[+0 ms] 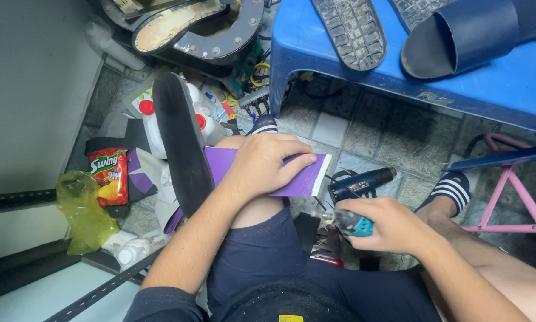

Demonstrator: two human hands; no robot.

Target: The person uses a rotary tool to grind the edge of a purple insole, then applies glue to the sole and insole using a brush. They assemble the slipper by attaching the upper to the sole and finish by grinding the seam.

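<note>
Across the person's raised knee, the purple sheet (268, 173) lies lengthwise left-to-right under the left hand (268, 164), fingers flat on it, while the right hand (393, 226), just right of it, grips a heat gun (360, 188).

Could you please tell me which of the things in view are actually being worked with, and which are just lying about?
In hand:
- purple sheet, pressed onto the knee by the left hand
- black sole piece beside it
- small teal tool, gripped by the right hand

Lying about:
- cordless drill
- snack bag
- yellow plastic bag
- dark slide sandals on the blue stool
- pink frame
</note>
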